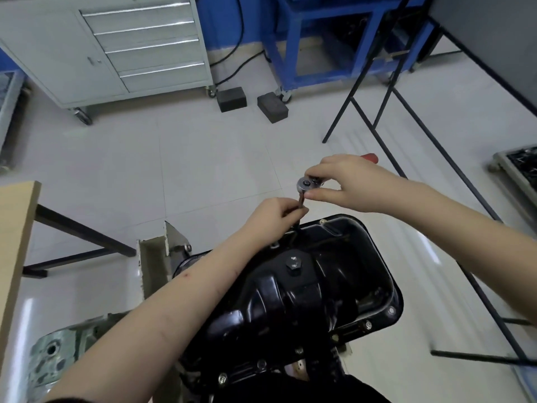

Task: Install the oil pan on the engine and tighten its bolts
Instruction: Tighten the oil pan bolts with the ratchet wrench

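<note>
The black oil pan (325, 289) sits on the engine (55, 356), with a drain plug (293, 264) on top and several bolts (368, 324) along its near flange. A ratchet wrench (308, 183) with a red handle tip (369, 157) stands over the pan's far edge on a thin extension bar (300, 199). My right hand (348, 184) grips the ratchet at its head. My left hand (274, 215) pinches the extension bar just below. The socket end at the flange is mostly hidden behind my left hand.
A grey drawer cabinet (136, 45) on casters stands at the back left, a blue steel cart (334, 39) at the back. Two dark blocks (232, 98) lie on the floor. Black stand legs (406, 135) run down the right. A wooden board edge (17, 242) is at left.
</note>
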